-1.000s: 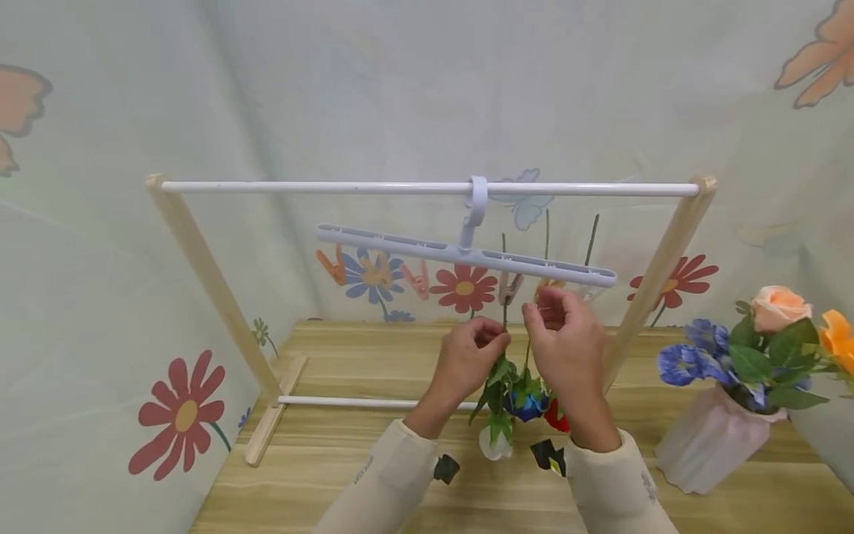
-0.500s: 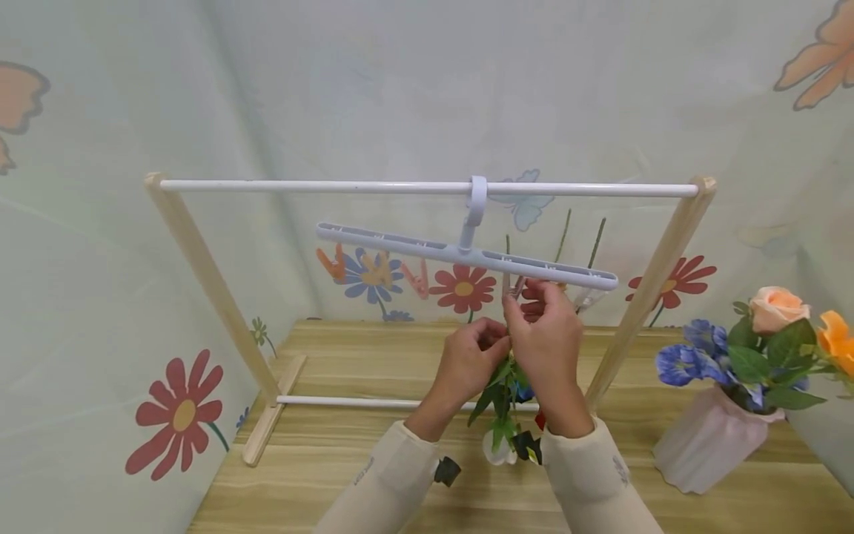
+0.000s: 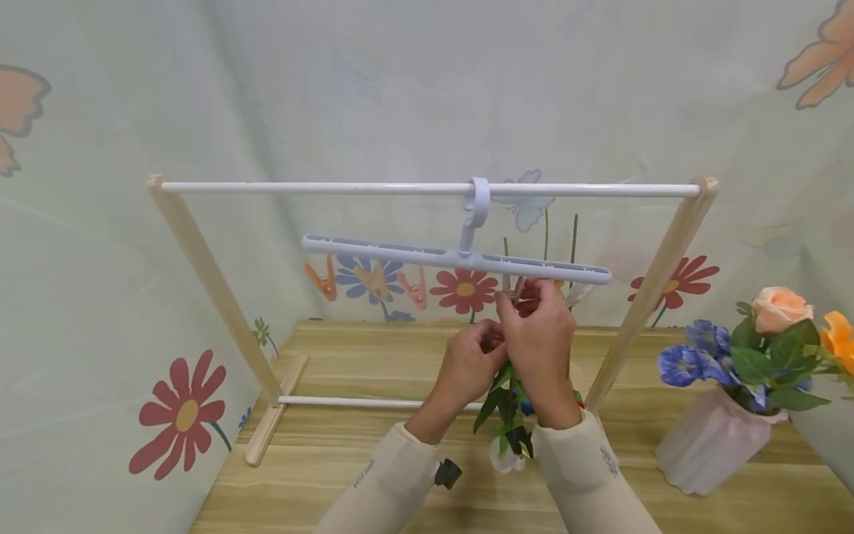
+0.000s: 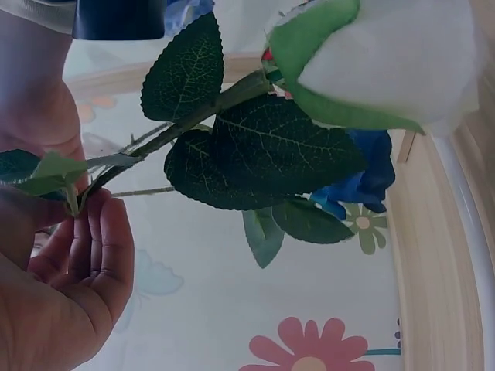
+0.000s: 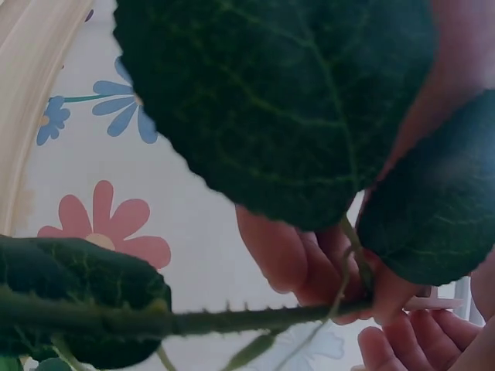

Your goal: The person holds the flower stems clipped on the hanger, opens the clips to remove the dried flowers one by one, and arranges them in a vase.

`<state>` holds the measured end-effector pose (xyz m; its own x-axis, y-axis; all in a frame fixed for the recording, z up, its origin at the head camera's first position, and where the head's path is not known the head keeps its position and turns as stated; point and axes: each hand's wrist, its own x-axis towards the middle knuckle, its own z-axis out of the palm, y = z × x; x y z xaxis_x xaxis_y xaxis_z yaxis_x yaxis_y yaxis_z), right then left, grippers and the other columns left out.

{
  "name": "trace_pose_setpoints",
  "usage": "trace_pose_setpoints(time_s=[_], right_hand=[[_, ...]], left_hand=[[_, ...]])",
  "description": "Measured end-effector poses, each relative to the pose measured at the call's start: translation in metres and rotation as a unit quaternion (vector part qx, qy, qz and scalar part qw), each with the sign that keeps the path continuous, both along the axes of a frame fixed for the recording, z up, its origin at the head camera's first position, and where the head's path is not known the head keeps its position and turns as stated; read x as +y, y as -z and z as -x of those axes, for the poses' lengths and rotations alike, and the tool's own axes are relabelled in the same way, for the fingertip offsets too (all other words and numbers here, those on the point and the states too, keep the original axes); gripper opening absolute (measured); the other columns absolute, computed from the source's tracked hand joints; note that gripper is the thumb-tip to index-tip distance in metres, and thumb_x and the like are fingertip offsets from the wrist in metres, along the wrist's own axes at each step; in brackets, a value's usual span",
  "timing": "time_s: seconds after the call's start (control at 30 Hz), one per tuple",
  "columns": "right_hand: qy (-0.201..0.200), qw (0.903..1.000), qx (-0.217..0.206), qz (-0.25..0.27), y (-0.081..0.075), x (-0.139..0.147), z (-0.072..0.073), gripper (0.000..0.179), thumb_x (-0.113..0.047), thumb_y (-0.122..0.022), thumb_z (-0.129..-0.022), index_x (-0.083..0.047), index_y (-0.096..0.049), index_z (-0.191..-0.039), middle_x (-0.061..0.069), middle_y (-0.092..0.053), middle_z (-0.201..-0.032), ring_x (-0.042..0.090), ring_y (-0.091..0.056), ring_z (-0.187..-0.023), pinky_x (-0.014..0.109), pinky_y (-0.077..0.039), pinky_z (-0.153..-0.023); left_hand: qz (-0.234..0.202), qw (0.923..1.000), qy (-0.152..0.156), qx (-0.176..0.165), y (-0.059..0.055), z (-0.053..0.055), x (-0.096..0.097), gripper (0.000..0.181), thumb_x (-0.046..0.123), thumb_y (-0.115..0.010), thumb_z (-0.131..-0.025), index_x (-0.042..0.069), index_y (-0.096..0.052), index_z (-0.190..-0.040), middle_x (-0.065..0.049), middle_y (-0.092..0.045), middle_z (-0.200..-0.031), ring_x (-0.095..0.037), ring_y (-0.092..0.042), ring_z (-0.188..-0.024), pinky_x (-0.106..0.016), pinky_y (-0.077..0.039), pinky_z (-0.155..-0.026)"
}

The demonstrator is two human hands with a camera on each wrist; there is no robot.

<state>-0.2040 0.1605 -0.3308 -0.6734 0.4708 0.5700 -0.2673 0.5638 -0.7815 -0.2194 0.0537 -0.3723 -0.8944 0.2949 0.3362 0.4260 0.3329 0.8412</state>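
In the head view a pale bluish-white hanger (image 3: pixel 427 256) hangs on the rack, a row of clothespins under its bar. My left hand (image 3: pixel 467 363) pinches the stem of a white rose (image 3: pixel 505 456), which hangs head down. That stem and its leaves cross the left wrist view, ending in the white bloom (image 4: pixel 394 62). Beside it, my right hand (image 3: pixel 542 337) grips a pale pinkish clothespin (image 3: pixel 512 288) with thumb and fingers, just above the left fingers. A blue bloom (image 4: pixel 360 174) hangs behind the white rose. The right palm mostly hides a red flower.
The rack's white top rod (image 3: pixel 320 188) spans two wooden posts. Orange, yellow and pink clothespins (image 3: pixel 414 287) hang on the hanger's left half. A pleated vase (image 3: pixel 714 441) of artificial flowers stands at right on the wooden tabletop (image 3: pixel 360 363).
My right hand has moved left from the neighbouring stem onto the pinkish clothespin. The hanger has swung slightly, and its left end sits lower. My left hand has stayed at the stem.
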Motion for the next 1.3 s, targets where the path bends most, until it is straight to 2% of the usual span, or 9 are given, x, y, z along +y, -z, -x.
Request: trace_pose_setpoints(time_s=[0.13,0.33,0.53,0.77,0.93,1.13,1.3], right_hand=[[0.008,0.9999,0.008,0.0,0.0,-0.001,0.001,0.031,-0.022,-0.079,-0.087,-0.001,-0.063,-0.103,0.014,-0.071,-0.096,0.029,-0.07,-0.082,0.043,-0.058,-0.076],[0.006,0.9997,0.02,-0.009,0.0,-0.001,0.0,0.028,-0.023,-0.076,-0.09,-0.002,-0.063,-0.103,0.014,-0.071,-0.094,0.028,-0.067,-0.079,0.041,-0.057,-0.073],[0.012,0.9991,0.037,-0.017,0.003,-0.001,0.002,0.025,-0.022,-0.074,-0.09,-0.002,-0.063,-0.098,0.013,-0.068,-0.087,0.026,-0.063,-0.076,0.037,-0.052,-0.069],[0.012,0.9982,0.055,-0.023,0.005,0.0,0.003,0.023,-0.022,-0.074,-0.09,-0.002,-0.064,-0.095,0.013,-0.069,-0.087,0.026,-0.065,-0.076,0.037,-0.054,-0.069],[0.013,0.9977,0.061,-0.026,0.005,0.001,0.004,0.022,-0.02,-0.076,-0.088,-0.002,-0.065,-0.094,0.013,-0.069,-0.087,0.026,-0.066,-0.077,0.038,-0.054,-0.07],[0.011,0.9973,0.068,-0.028,0.006,0.002,0.004,0.02,-0.019,-0.076,-0.088,-0.003,-0.066,-0.093,0.012,-0.069,-0.086,0.025,-0.067,-0.077,0.038,-0.054,-0.071],[0.003,0.9981,0.059,-0.017,0.007,0.002,0.004,0.023,-0.02,-0.076,-0.089,-0.003,-0.063,-0.098,0.011,-0.068,-0.088,0.023,-0.069,-0.076,0.036,-0.056,-0.069]], left_hand=[[0.002,1.0,-0.004,0.004,0.0,-0.001,0.001,0.014,0.022,-0.072,-0.093,0.01,-0.073,-0.1,-0.006,-0.077,-0.088,-0.011,-0.068,-0.078,-0.019,-0.053,-0.068],[0.004,1.0,-0.003,-0.001,-0.002,-0.002,0.002,0.015,0.022,-0.071,-0.094,0.01,-0.073,-0.101,-0.006,-0.077,-0.091,-0.013,-0.071,-0.081,-0.02,-0.055,-0.07],[0.005,1.0,-0.005,0.004,-0.001,-0.002,0.002,0.012,0.021,-0.071,-0.094,0.01,-0.072,-0.099,-0.006,-0.076,-0.088,-0.011,-0.068,-0.077,-0.02,-0.054,-0.067],[0.003,1.0,-0.007,-0.002,-0.001,-0.003,0.002,0.012,0.022,-0.071,-0.094,0.011,-0.072,-0.1,-0.005,-0.076,-0.088,-0.009,-0.067,-0.077,-0.019,-0.053,-0.065],[0.004,1.0,-0.003,-0.001,0.002,-0.001,0.0,0.015,0.022,-0.071,-0.094,0.01,-0.073,-0.102,-0.005,-0.077,-0.09,-0.01,-0.068,-0.078,-0.02,-0.055,-0.067],[0.012,0.9997,0.001,-0.021,0.006,0.0,-0.003,0.017,0.026,-0.07,-0.096,0.012,-0.072,-0.103,-0.004,-0.076,-0.093,-0.008,-0.067,-0.079,-0.019,-0.056,-0.068],[0.032,0.9992,0.005,-0.022,0.009,0.0,-0.008,0.014,0.026,-0.069,-0.096,0.014,-0.071,-0.103,-0.001,-0.074,-0.09,-0.006,-0.064,-0.076,-0.019,-0.054,-0.067]])
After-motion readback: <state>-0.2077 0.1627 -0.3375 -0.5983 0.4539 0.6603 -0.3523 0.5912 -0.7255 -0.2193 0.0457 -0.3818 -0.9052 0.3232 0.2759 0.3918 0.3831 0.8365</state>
